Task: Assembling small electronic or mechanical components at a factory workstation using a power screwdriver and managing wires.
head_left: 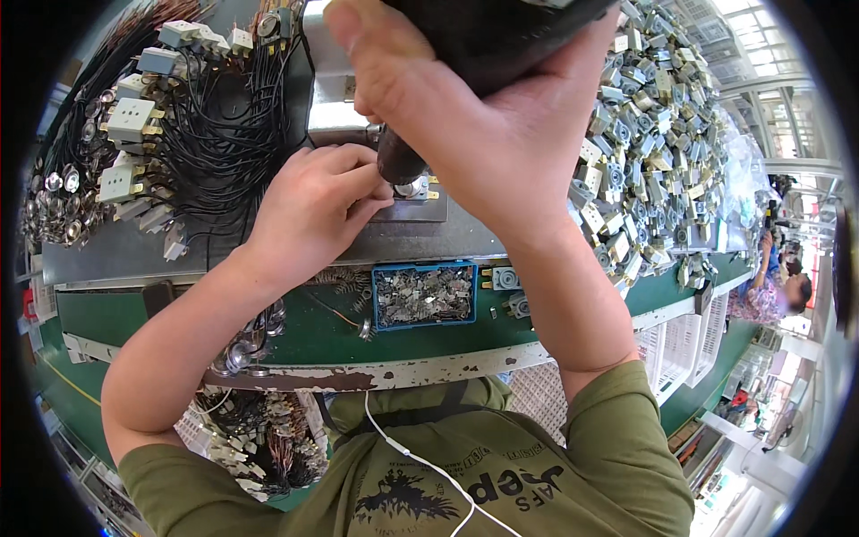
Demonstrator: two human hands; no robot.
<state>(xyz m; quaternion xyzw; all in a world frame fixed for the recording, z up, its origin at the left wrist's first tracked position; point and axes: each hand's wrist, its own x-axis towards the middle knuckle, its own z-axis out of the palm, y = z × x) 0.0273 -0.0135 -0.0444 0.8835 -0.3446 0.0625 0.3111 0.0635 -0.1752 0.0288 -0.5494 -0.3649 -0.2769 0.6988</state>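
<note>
My right hand (510, 143) is wrapped round a black power screwdriver (488, 40), which enters from the top edge. Its dark nose slants down to a small part with a shiny round metal top (412, 189) and brass tabs. That part sits on a flat metal block (420, 213) at the work surface. My left hand (309, 201) is closed beside the tool's nose, thumb and forefinger pinched against the part. What lies between those fingertips is hidden.
A blue tray (425, 324) of small metal pieces stands just in front. Black-wired pale connector blocks (132, 121) and round metal caps (67, 192) lie left. Many loose blocks (658, 143) are heaped right. A worn pale table edge (429, 371) runs before me. Another person (769, 291) sits far right.
</note>
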